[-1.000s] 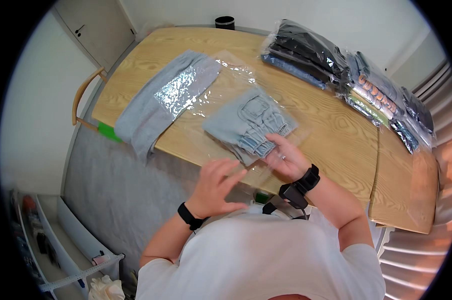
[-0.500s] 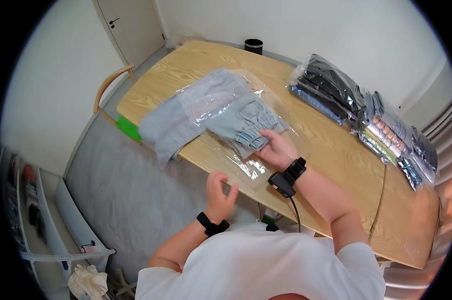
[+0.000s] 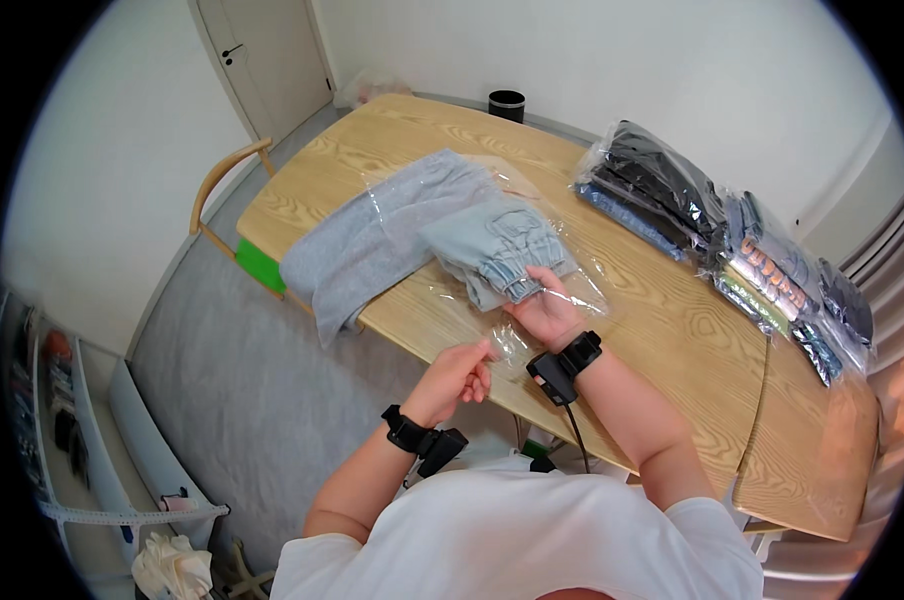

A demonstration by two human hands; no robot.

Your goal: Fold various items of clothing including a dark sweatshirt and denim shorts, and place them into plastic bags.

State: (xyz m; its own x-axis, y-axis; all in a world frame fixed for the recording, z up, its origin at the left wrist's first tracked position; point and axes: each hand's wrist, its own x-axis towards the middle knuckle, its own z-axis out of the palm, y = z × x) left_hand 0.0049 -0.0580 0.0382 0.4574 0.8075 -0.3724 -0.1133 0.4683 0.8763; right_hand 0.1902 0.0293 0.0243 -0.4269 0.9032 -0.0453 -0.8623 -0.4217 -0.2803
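Folded light-blue denim trousers (image 3: pixel 492 245) with gathered elastic edges lie at the middle of the table, with a clear plastic bag (image 3: pixel 582 285) spread about them. Whether they are inside the bag or on it I cannot tell. My right hand (image 3: pixel 549 312) grips their near gathered edge, thumb on top and the other fingers partly hidden underneath. At the table's front edge, my left hand (image 3: pixel 454 380) is closed, thumb and forefinger pinching the bag's near edge. Left of the trousers a grey-blue cloth garment (image 3: pixel 372 230) lies flat, part of it hanging over the edge.
Bagged folded clothes (image 3: pixel 662 185) are stacked along the table's (image 3: pixel 672 340) far right side. A wooden chair (image 3: pixel 212 190) with a green seat stands at the left end. Beyond the table is a black bin (image 3: pixel 506 105); shelves (image 3: pixel 92 430) stand at lower left.
My left hand has moved up and right to the bag's near edge and closed on it. The plastic has shifted off the grey-blue garment toward me; my right hand keeps hold of the trousers.
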